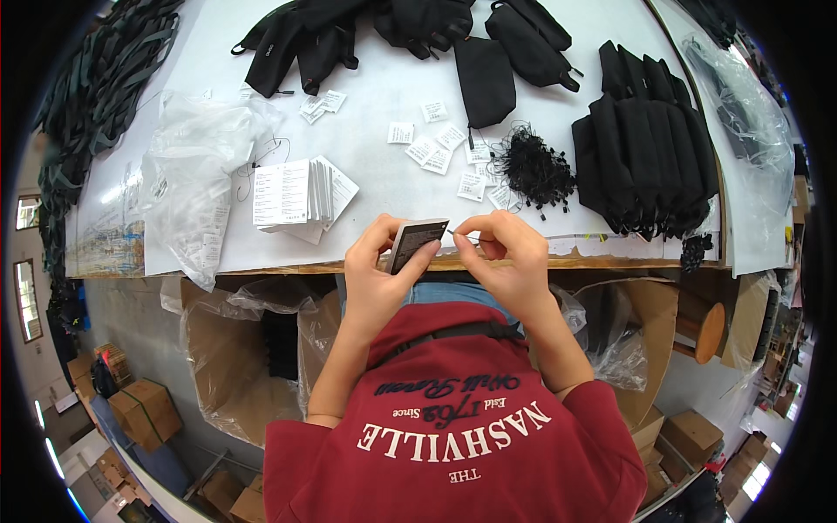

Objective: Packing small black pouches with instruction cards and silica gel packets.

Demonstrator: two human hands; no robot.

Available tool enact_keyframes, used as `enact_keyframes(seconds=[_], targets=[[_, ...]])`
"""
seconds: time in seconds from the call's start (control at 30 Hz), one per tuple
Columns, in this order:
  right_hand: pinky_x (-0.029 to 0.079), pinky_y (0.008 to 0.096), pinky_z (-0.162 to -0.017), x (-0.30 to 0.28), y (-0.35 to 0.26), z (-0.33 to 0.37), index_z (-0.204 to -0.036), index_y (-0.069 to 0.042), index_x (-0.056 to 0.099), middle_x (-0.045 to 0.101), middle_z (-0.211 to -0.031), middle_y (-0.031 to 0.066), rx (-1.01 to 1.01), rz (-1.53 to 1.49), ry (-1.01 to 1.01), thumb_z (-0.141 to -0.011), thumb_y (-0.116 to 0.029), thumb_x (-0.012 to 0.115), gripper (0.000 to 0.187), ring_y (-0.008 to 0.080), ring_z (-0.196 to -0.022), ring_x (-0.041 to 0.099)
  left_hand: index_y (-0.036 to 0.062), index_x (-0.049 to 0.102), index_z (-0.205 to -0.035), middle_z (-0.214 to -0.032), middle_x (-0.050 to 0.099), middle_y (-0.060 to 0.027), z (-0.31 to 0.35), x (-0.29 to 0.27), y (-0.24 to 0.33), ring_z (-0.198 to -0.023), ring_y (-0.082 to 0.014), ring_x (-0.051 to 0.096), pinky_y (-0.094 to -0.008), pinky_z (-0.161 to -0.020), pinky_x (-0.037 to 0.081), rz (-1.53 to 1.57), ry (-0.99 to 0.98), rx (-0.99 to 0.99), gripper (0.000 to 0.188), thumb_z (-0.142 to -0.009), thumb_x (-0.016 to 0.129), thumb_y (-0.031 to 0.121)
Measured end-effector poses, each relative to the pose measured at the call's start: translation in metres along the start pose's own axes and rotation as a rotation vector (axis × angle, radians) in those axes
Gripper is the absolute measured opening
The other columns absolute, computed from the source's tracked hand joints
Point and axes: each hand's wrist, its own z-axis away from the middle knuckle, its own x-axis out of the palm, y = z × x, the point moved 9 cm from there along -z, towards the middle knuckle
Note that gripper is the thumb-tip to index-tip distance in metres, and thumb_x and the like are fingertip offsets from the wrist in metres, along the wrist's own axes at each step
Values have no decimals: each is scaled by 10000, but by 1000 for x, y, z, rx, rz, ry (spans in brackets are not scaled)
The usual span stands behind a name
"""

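My left hand point(377, 266) grips a small stack of hang tags point(418, 244), its black printed face turned up toward me. Close by on the right, the thumb and fingers of my right hand point(514, 266) pinch a thin black tag string point(473, 240). The string's end is at the upper right corner of the tags; whether it passes through a hole is too small to tell. Ahead of my left hand stands a pile of white printed cards point(283, 196), some fanned out. Beyond my right hand lies a tangled heap of black tag strings point(534, 170).
Small white labels point(433, 155) are scattered mid-table. A clear plastic bag point(187, 170) hangs over the front edge at left. Black pouches point(485, 83) lie at the back, with more stacked point(641, 166) at right. Dark straps point(105, 78) heap far left; open cartons point(235, 366) stand below.
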Motion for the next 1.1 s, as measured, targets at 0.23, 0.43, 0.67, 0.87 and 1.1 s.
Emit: enact_keyframes(seconds=[0.23, 0.43, 0.67, 0.87, 1.1], targets=[[298, 249, -437, 2, -9, 1, -829, -64, 653, 426, -586, -2, -127, 107, 54, -717, 8, 736, 157, 98, -485, 383, 10, 652, -871, -775, 613, -47, 0, 2, 11, -636, -122, 534, -246, -601, 423, -101, 19, 137, 137, -767, 735, 41], [334, 267, -443, 4, -1, 8, -844, -73, 640, 467, -586, 8, -59, 54, 101, -762, -34, 727, 126, 116, -479, 440, 21, 673, -881, -788, 617, -46, 1, 6, 13, -643, -123, 534, -247, -606, 427, -105, -1, 145, 145, -755, 743, 28], [380, 197, -504, 8, 19, 12, -886, -17, 649, 576, -636, 4, 185, -255, -74, -802, 4, 710, 105, 43, -544, 485, 0, 694, -886, -840, 611, -50, 3, 4, 31, -664, -111, 541, -232, -601, 433, -46, -128, 362, 100, -824, 702, 77], [388, 198, -503, 20, 19, 17, -864, -16, 674, 612, -655, 13, 196, -272, -279, -784, -1, 726, 97, 46, -540, 491, -9, 653, -990, -870, 605, -49, -1, 18, 0, -764, -96, 566, -233, -662, 475, 231, -426, 27, 128, -921, 592, 79], [367, 219, -493, 26, 29, 25, -912, -47, 651, 546, -582, -2, 206, -337, -367, -853, -88, 692, 83, 55, -503, 438, -4, 552, -926, -858, 538, -29, 3, 34, -7, -767, -85, 527, -234, -682, 472, 76, -549, -43, 93, -941, 570, 86]])
